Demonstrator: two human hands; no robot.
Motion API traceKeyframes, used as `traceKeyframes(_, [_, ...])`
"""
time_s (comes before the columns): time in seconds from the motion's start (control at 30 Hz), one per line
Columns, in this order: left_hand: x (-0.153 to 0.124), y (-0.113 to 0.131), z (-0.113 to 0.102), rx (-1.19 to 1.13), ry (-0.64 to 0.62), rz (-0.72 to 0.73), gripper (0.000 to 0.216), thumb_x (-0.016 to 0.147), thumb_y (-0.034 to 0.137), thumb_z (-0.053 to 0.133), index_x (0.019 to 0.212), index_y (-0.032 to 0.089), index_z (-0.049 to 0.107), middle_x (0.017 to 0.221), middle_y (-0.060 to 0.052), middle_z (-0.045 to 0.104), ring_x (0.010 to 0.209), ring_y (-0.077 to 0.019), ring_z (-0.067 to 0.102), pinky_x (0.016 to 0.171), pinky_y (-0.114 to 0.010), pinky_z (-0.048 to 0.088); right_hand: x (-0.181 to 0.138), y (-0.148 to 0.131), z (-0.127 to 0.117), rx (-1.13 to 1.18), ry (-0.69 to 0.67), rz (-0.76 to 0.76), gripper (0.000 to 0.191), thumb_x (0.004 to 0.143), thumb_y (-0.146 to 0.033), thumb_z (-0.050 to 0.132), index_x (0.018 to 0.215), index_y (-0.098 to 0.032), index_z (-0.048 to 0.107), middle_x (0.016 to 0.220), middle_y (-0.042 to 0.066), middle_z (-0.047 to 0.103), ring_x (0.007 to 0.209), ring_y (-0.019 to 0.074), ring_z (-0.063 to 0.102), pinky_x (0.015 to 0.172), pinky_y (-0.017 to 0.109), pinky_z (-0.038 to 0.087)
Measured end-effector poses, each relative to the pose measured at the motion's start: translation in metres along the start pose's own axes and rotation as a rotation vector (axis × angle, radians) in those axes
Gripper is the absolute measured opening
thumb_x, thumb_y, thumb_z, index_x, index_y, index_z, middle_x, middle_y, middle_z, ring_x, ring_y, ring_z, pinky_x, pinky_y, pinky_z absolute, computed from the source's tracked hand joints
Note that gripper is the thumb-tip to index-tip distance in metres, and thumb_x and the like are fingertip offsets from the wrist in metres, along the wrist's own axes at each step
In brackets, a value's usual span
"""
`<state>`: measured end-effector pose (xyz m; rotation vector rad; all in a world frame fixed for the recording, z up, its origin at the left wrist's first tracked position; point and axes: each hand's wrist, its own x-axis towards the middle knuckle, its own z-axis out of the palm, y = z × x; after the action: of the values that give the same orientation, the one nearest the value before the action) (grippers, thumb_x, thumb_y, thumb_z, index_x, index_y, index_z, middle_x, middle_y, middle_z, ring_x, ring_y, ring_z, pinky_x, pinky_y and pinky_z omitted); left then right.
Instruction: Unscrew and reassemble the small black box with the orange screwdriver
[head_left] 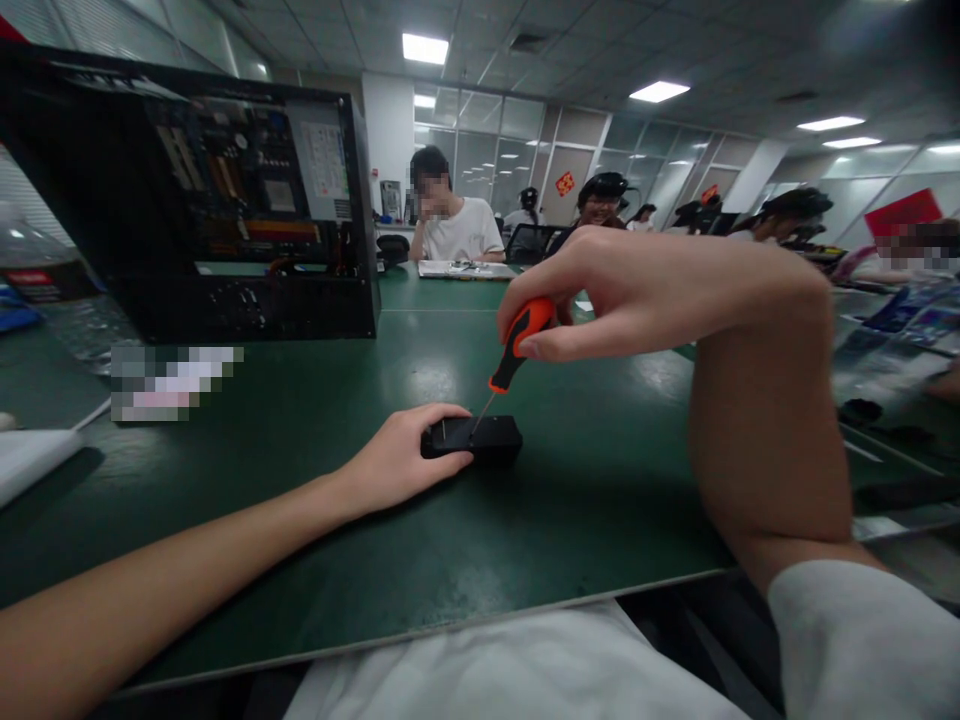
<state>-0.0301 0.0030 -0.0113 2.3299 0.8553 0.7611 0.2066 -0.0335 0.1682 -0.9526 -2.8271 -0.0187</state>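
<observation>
On the green tabletop lies a small black rectangular box [499, 438], its long side running left to right. My left hand [409, 455] grips the box's left end, thumb on the near side and fingers on the far side. Above it, my right hand [600, 300] is closed around the orange and black handle of a screwdriver [510, 360]. The thin shaft slants down to the left, and its tip meets the top face of the box. Whether a screw sits under the tip is too small to tell.
An open black computer case [315, 305] stands at the back left, beside a clear plastic bottle [67, 300]. A white object [34, 455] is at the left edge. Across the green table [300, 590] sits a person in a white shirt [461, 230]; other people are farther right.
</observation>
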Motion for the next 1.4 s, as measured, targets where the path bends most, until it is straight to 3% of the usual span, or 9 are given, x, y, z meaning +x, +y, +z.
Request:
traceKeyframes(0.1, [-0.001, 0.000, 0.001, 0.001, 0.004, 0.006, 0.038, 0.085, 0.034, 0.073, 0.121, 0.021, 0.070, 0.109, -0.004, 0.076, 0.096, -0.0239, 0.071, 0.087, -0.033, 0.053, 0.004, 0.004, 0.003, 0.024, -0.013, 0.007, 0.026, 0.092, -0.041, 0.061, 0.098, -0.020, 0.076, 0.076, -0.002, 0.066, 0.068, 0.0093, 0.056, 0.069, 0.024, 0.042])
traceKeyframes(0.43, [-0.001, 0.000, 0.001, -0.001, -0.007, 0.016, 0.038, 0.086, 0.033, 0.073, 0.122, 0.019, 0.069, 0.112, -0.005, 0.076, 0.098, -0.0243, 0.070, 0.088, -0.033, 0.053, 0.007, 0.007, 0.008, 0.102, -0.022, 0.012, 0.027, 0.090, -0.045, 0.063, 0.095, -0.020, 0.074, 0.072, -0.004, 0.064, 0.072, 0.0096, 0.058, 0.067, 0.022, 0.041])
traceKeyframes(1.0, [-0.002, 0.002, 0.001, 0.016, -0.001, 0.025, 0.038, 0.086, 0.033, 0.072, 0.121, 0.020, 0.069, 0.108, -0.005, 0.076, 0.094, -0.0237, 0.070, 0.088, -0.034, 0.053, 0.007, 0.010, 0.006, 0.036, -0.053, -0.002, 0.025, 0.091, -0.041, 0.062, 0.098, -0.020, 0.074, 0.076, -0.002, 0.066, 0.063, 0.0085, 0.052, 0.063, 0.024, 0.039])
traceKeyframes(1.27, [-0.002, 0.001, 0.000, 0.021, 0.000, 0.041, 0.038, 0.087, 0.033, 0.072, 0.122, 0.019, 0.069, 0.110, -0.005, 0.075, 0.096, -0.0234, 0.070, 0.089, -0.033, 0.052, 0.007, 0.017, 0.009, 0.081, -0.037, 0.062, 0.022, 0.090, -0.039, 0.064, 0.097, -0.020, 0.074, 0.070, -0.003, 0.061, 0.069, 0.0101, 0.055, 0.070, 0.025, 0.040])
traceKeyframes(1.4, [-0.002, 0.003, 0.000, 0.021, -0.005, 0.039, 0.037, 0.087, 0.033, 0.072, 0.122, 0.019, 0.069, 0.110, -0.005, 0.076, 0.096, -0.0237, 0.070, 0.088, -0.033, 0.053, 0.006, 0.020, 0.010, 0.085, -0.055, 0.074, 0.023, 0.091, -0.039, 0.064, 0.099, -0.020, 0.073, 0.066, -0.004, 0.060, 0.060, 0.0085, 0.052, 0.062, 0.023, 0.038])
